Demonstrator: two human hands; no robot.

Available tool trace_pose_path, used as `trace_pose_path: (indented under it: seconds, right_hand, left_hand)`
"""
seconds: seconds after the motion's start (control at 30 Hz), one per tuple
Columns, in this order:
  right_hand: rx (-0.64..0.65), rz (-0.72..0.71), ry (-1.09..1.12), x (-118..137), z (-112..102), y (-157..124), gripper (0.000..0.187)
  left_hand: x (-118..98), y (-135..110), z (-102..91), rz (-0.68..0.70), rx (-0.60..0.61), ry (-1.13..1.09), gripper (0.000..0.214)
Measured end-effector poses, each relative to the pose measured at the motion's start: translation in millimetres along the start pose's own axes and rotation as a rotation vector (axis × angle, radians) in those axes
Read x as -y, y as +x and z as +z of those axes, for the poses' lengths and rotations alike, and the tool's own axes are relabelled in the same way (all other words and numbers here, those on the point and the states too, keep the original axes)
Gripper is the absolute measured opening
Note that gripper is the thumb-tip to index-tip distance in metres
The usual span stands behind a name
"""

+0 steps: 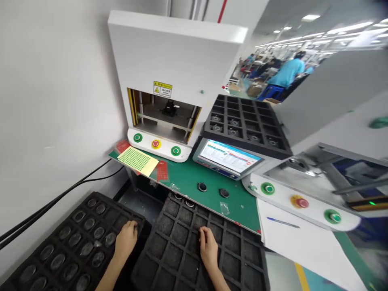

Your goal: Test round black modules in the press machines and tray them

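We can't tell if our curled left hand [126,238] and right hand [209,247] grip; the eight-o'clock tray [62,248] lies long toward two o'clock.

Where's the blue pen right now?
In the head view, the blue pen lies on the white paper toward the right, just below a red button, right of the person's right hand.

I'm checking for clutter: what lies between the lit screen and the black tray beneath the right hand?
In the head view, two dark round parts and a clear scrap lie on the green tabletop between screen and tray.
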State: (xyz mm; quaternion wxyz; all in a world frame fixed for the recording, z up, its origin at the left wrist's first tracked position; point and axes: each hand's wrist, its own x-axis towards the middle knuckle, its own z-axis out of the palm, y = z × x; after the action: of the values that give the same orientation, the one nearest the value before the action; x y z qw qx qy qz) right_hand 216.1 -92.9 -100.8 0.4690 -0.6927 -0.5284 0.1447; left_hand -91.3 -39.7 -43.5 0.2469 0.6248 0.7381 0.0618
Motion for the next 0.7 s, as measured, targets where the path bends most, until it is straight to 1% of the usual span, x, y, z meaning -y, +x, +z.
trace_pose_path:
  seconds: [0.1, 0.17, 0.3, 0.37, 0.4, 0.47, 0.57, 0.63, 0.7]
  right_hand:
    - [-0.012, -0.01, 0.029, -4.1, 5.1, 1.1, 0.035]
    - [-0.017, -0.017, 0.045, -6.2, 7.1, 2.4, 0.03]
    - [-0.005, -0.028, 0.077, -9.2, 6.6, 4.2, 0.026]
    - [0.006, -0.028, 0.101, -9.6, 5.0, 3.9, 0.025]
    - [0.01, -0.027, 0.117, -9.5, 4.1, 3.6, 0.025]
    - [0.011, -0.02, 0.155, -8.1, 2.6, 3.3, 0.027]
    - [-0.012, -0.004, 0.219, -4.1, 1.2, 4.1, 0.041]
    - [-0.038, 0.009, 0.251, -0.8, 1.0, 4.6, 0.051]
    - [-0.057, 0.022, 0.267, 2.5, 0.9, 4.3, 0.057]
  left_hand:
    - [-25.8, 7.4, -3.3, 0.049, -0.086, -0.029, 0.025]
    - [-47.2, 8.8, -0.2, 0.12, -0.128, -0.065, 0.025]
    - [-90.2, 3.2, 10.3, 0.282, -0.172, -0.113, 0.026]
    - [-108.2, 2.1, 9.6, 0.343, -0.188, -0.106, 0.028]
    - [-116.2, 3.5, 6.2, 0.368, -0.198, -0.092, 0.028]
    - [-131.5, 10.6, -6.9, 0.418, -0.218, -0.041, 0.03]
    - [-156.6, 30.8, -38.1, 0.533, -0.231, 0.075, 0.035]
    - [-175.8, 50.8, -60.6, 0.645, -0.212, 0.16, 0.04]
    - [-195.8, 78.6, -81.2, 0.739, -0.185, 0.236, 0.055]
